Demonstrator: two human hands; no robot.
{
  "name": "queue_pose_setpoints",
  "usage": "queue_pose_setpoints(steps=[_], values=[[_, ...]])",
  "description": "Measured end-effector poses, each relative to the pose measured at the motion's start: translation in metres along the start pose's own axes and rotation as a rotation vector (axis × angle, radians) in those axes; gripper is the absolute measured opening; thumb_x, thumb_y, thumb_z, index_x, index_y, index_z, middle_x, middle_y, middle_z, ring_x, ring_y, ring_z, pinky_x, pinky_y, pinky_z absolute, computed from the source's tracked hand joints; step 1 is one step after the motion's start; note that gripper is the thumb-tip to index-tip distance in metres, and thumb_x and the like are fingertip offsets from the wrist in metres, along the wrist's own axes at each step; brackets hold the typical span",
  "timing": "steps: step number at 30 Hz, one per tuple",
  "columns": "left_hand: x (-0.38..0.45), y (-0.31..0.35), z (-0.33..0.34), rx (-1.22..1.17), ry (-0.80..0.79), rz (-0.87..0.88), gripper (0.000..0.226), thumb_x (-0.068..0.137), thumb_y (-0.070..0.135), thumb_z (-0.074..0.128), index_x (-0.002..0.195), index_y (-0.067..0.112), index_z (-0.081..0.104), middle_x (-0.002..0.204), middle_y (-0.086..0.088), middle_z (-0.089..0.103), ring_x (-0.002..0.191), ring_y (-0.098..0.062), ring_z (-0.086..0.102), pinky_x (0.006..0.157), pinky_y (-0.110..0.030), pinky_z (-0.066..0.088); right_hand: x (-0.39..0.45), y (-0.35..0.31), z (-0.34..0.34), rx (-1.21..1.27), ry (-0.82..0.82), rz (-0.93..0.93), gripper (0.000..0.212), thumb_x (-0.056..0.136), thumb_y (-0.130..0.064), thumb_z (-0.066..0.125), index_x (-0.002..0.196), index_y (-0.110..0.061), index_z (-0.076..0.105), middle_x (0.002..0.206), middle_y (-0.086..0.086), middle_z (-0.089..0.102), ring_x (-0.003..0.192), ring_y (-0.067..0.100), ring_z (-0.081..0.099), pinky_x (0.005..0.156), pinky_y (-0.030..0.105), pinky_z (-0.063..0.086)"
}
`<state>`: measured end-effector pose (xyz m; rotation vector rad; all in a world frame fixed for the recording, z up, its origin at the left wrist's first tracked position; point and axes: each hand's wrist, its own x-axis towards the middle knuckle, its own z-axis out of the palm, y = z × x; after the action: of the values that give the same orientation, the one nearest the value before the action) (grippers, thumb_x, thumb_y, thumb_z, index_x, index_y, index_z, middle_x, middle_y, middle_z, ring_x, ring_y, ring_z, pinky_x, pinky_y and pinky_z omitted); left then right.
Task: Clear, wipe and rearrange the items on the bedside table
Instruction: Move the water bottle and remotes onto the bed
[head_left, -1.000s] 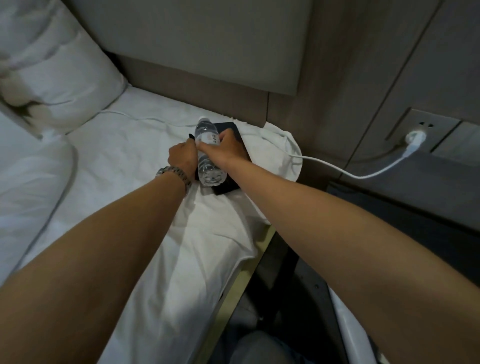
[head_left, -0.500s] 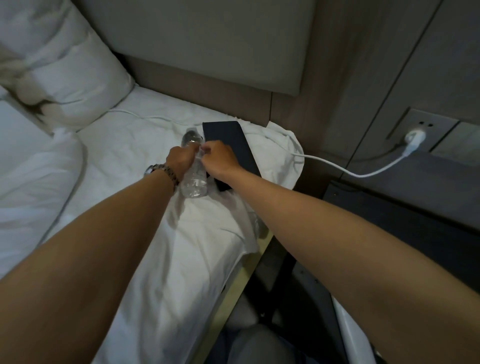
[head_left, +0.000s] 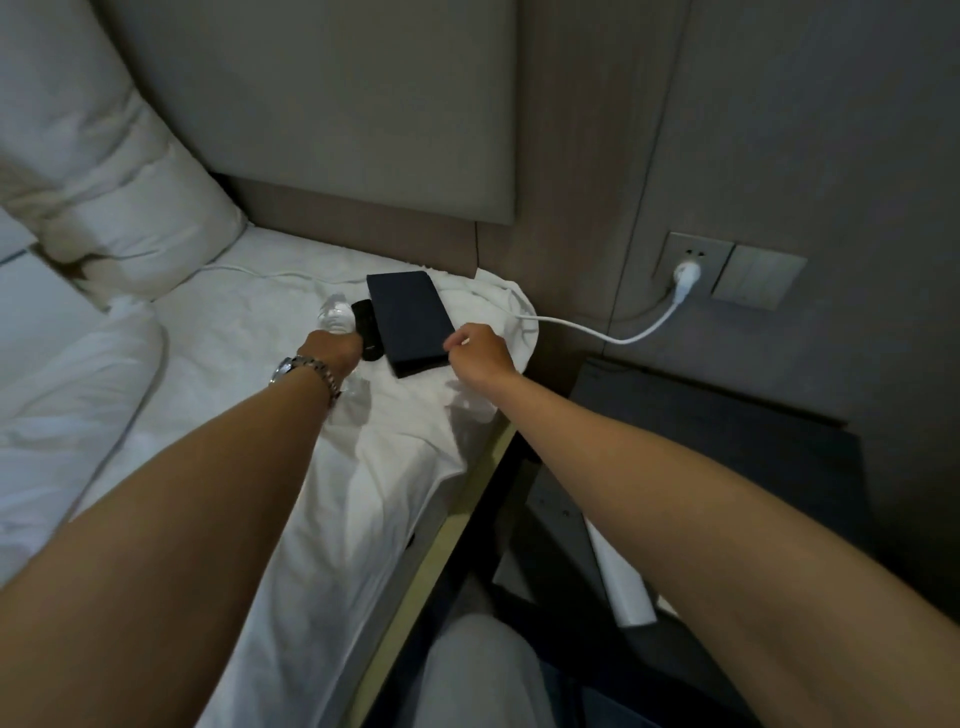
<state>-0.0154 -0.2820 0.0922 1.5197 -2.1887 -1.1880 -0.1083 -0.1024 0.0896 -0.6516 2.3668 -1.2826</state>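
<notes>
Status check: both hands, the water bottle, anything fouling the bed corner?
Left hand grips water bottle lying on bed. Right hand loosely curled, holding nothing, beside dark flat case. White cable trails across corner.

The bed (head_left: 218, 364) had a white sheet with many wrinkles. A big white pillow (head_left: 119, 208) lay at the far left end. A clear water bottle (head_left: 336, 314) lay on the sheet, just left of a small black thing (head_left: 366, 332). A flat dark box (head_left: 410, 319) lay right beside that, touching it. A white cable (head_left: 260, 271) ran across the sheet behind them, and on the right a white cable went to a plug (head_left: 684, 275) in the wall. To the right of the bed stood a dark tabletop (head_left: 727, 431).
</notes>
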Motion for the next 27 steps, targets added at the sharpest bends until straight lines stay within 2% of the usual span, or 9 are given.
queue_pose_setpoints(steps=[4, 8, 13, 15, 18, 20, 23, 25, 27], values=[[-0.04, 0.011, 0.019, -0.04, -0.029, 0.145, 0.066, 0.079, 0.042, 0.061, 0.137, 0.012, 0.051, 0.129, -0.014, 0.06, 0.11, -0.035, 0.059, 0.093, -0.035, 0.047, -0.033, 0.029, -0.033, -0.073, 0.078, 0.057, 0.028, 0.098, -0.022, 0.045, 0.107, -0.008, 0.067, 0.116, 0.013, 0.066, 0.108, 0.033, 0.061, 0.091, 0.037, 0.052], [-0.087, 0.026, 0.064, -0.001, -0.228, 0.178, 0.045, 0.087, 0.028, 0.063, 0.122, 0.0, 0.06, 0.116, -0.016, 0.062, 0.104, -0.037, 0.061, 0.088, -0.041, 0.053, -0.07, 0.064, -0.062, -0.081, 0.162, 0.091, 0.028, 0.094, -0.02, 0.046, 0.099, -0.007, 0.07, 0.108, 0.015, 0.07, 0.105, 0.035, 0.064, 0.087, 0.038, 0.054], [-0.155, 0.03, 0.129, 0.084, -0.531, 0.193, 0.024, 0.086, 0.022, 0.06, 0.096, 0.001, 0.065, 0.087, -0.016, 0.06, 0.063, -0.023, 0.055, 0.055, -0.025, 0.041, -0.112, 0.108, -0.085, -0.054, 0.282, 0.149, 0.021, 0.085, -0.015, 0.049, 0.078, -0.009, 0.069, 0.095, 0.014, 0.073, 0.099, 0.035, 0.066, 0.084, 0.04, 0.055], [-0.184, 0.027, 0.155, 0.117, -0.595, 0.214, 0.019, 0.091, 0.02, 0.059, 0.076, 0.009, 0.057, 0.074, -0.012, 0.057, 0.055, -0.019, 0.048, 0.053, -0.023, 0.036, -0.131, 0.128, -0.092, -0.069, 0.3, 0.176, 0.021, 0.087, -0.015, 0.05, 0.08, -0.009, 0.068, 0.094, 0.013, 0.072, 0.095, 0.035, 0.066, 0.079, 0.037, 0.054], [-0.218, 0.014, 0.19, 0.244, -0.648, 0.241, 0.019, 0.091, 0.019, 0.057, 0.074, 0.011, 0.059, 0.073, -0.012, 0.059, 0.052, -0.018, 0.052, 0.057, -0.028, 0.042, -0.162, 0.156, -0.103, -0.135, 0.301, 0.206, 0.02, 0.092, -0.014, 0.049, 0.082, -0.008, 0.066, 0.095, 0.013, 0.07, 0.092, 0.034, 0.065, 0.073, 0.035, 0.05], [-0.233, 0.003, 0.209, 0.341, -0.678, 0.293, 0.023, 0.092, 0.023, 0.058, 0.099, 0.004, 0.069, 0.1, -0.02, 0.068, 0.075, -0.025, 0.066, 0.071, -0.033, 0.053, -0.18, 0.174, -0.109, -0.253, 0.291, 0.215, 0.016, 0.093, -0.016, 0.05, 0.086, -0.01, 0.063, 0.101, 0.013, 0.069, 0.094, 0.033, 0.065, 0.071, 0.032, 0.046], [-0.248, -0.013, 0.233, 0.436, -0.639, 0.289, 0.066, 0.095, 0.041, 0.059, 0.144, -0.001, 0.042, 0.146, -0.018, 0.049, 0.127, -0.035, 0.053, 0.104, -0.041, 0.047, -0.2, 0.2, -0.115, -0.468, 0.21, 0.278, 0.028, 0.093, -0.028, 0.053, 0.116, -0.011, 0.058, 0.118, 0.011, 0.064, 0.105, 0.033, 0.062, 0.082, 0.035, 0.049], [-0.256, -0.026, 0.243, 0.444, -0.604, 0.247, 0.093, 0.091, 0.049, 0.063, 0.155, 0.001, 0.015, 0.158, -0.015, 0.031, 0.139, -0.035, 0.041, 0.111, -0.04, 0.04, -0.208, 0.215, -0.116, -0.542, 0.167, 0.32, 0.048, 0.092, -0.037, 0.056, 0.132, -0.012, 0.046, 0.129, 0.014, 0.058, 0.115, 0.034, 0.059, 0.094, 0.039, 0.049], [-0.259, -0.037, 0.253, 0.436, -0.547, 0.191, 0.103, 0.083, 0.052, 0.071, 0.154, 0.006, 0.01, 0.154, -0.014, 0.037, 0.135, -0.033, 0.044, 0.109, -0.041, 0.041, -0.212, 0.227, -0.113, -0.588, 0.154, 0.364, 0.063, 0.09, -0.045, 0.058, 0.139, -0.012, 0.036, 0.135, 0.015, 0.054, 0.12, 0.033, 0.056, 0.099, 0.04, 0.046]])
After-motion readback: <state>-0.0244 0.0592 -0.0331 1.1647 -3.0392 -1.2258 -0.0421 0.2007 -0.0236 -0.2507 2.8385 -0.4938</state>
